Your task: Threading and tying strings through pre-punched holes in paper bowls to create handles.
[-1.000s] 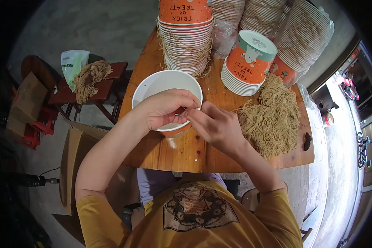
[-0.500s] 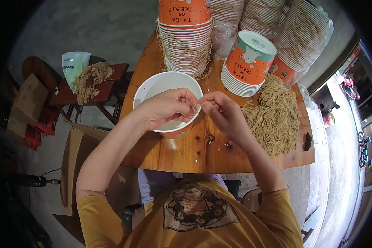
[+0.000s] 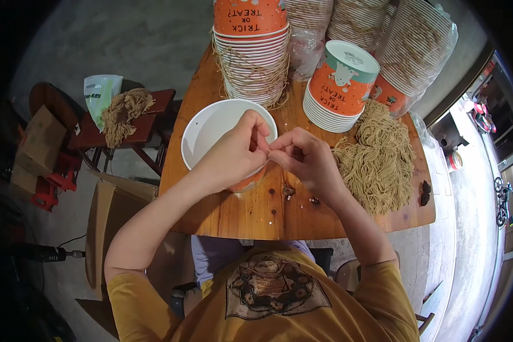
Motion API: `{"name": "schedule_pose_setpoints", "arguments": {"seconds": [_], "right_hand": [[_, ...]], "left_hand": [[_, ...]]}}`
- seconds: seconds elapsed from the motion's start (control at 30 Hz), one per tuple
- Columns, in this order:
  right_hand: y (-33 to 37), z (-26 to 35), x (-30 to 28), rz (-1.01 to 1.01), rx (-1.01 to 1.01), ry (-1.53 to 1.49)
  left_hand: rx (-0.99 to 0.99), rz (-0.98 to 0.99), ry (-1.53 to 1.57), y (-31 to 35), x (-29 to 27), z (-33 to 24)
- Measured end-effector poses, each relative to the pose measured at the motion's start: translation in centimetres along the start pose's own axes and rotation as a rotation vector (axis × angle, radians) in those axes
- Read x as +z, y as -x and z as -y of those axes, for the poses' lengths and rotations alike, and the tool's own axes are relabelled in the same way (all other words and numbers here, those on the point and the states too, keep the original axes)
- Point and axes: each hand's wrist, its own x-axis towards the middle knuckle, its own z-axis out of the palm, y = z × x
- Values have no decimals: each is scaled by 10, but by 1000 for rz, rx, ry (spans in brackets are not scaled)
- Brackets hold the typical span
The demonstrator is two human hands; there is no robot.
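Observation:
A paper bucket [image 3: 208,128], white inside and orange outside, stands open on the wooden table [image 3: 251,214] in front of me. My left hand [image 3: 236,151] rests over its near rim with fingertips pinched. My right hand [image 3: 305,159] meets it fingertip to fingertip, just right of the rim. Between the fingers I seem to pinch a thin tan string, too small to see clearly. A heap of tan cord pieces [image 3: 376,159] lies to the right of my right hand.
Stacks of orange paper buckets [image 3: 253,48] [image 3: 339,85] and bagged stacks [image 3: 416,51] fill the table's far side. A small red table [image 3: 148,122] at the left carries another cord bundle [image 3: 122,114] and a green bag [image 3: 100,91]. Cardboard boxes [image 3: 105,219] stand on the floor.
Both hands have shifted slightly away from me and upward over the bucket's near rim; my right hand moved left until its fingertips met the left's. The bucket stayed put.

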Motion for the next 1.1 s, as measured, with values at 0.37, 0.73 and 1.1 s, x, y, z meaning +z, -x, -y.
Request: {"name": "schedule_pose_setpoints", "arguments": {"seconds": [0.37,0.73,1.1], "right_hand": [[6,-11,8,-25,69,-177],[8,-15,15,-26,106,-318],[7,-13,17,-38,61,-399]], "left_hand": [[85,71,-295,4,1,-14],[103,94,-214,4,0,-7],[-55,153,-163,-4,-12,0]]}}
